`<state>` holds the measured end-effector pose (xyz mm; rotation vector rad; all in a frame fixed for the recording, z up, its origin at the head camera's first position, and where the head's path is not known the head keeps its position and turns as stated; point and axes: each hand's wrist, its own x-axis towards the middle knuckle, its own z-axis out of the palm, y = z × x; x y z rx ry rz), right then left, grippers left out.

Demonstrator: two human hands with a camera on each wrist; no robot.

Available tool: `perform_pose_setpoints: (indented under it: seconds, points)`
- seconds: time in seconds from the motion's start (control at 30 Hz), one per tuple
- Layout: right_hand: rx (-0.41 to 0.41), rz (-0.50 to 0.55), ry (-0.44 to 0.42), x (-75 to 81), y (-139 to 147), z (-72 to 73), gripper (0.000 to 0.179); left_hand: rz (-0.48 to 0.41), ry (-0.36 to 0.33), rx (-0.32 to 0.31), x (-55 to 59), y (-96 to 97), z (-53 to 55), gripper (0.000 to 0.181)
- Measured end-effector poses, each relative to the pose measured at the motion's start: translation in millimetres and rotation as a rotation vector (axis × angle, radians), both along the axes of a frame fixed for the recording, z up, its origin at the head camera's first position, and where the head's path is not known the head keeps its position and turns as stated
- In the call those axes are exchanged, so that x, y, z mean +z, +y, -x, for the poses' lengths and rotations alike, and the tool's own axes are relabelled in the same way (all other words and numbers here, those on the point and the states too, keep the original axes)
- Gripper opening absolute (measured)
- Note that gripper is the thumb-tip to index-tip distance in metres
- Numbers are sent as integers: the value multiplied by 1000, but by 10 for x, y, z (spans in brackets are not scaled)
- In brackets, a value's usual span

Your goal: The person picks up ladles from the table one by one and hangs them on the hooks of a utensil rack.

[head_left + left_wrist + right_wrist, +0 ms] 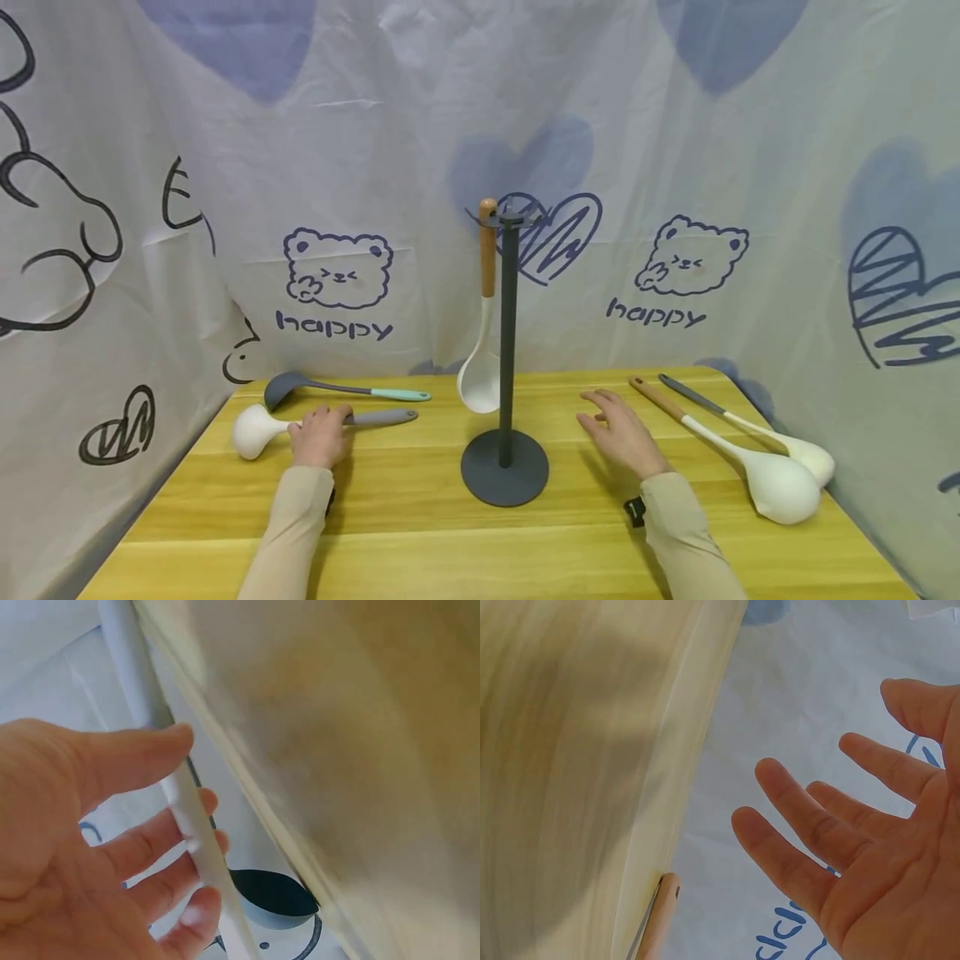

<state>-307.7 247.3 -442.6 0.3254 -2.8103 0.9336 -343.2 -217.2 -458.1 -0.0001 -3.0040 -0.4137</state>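
Note:
My left hand (320, 437) holds a white ladle (253, 432) with a grey handle at the table's left side. In the left wrist view, the thumb and fingers close round the ladle's pale shaft (196, 825). Just behind it lies a dark ladle (283, 388) with a mint-green handle grip. My right hand (621, 433) hovers over the table right of the stand, fingers spread and relaxed, holding nothing. Nearest to it is the wooden handle of a large white ladle (780, 487); that handle's end (663, 907) also shows in the right wrist view.
A dark stand (508, 333) with a round base and hooks on top rises mid-table. From its left side hangs a white ladle (487, 267) with a wooden handle. Another white ladle (813, 458), grey-handled, lies far right. A printed cloth (450, 83) surrounds the wooden table (420, 542).

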Motion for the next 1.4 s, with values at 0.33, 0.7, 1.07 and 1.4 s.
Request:
perform_pose_setpoints:
  seconds: [0.33,0.7,1.07,1.4]
  points:
    - [19,4,3,7,8,-26,46,11,-20,-7,-8,-33,-1,30]
    - [26,-2,-3,1,-1,-17,45,8,57,13,2,-50,-27,25]
    - [30,-23,15,0,-4,-20,43,-38,268,34,78,86,-38,15]
    - [38,-16,3,-6,-4,-21,41,-72,469,-32,162,209,-18,26]
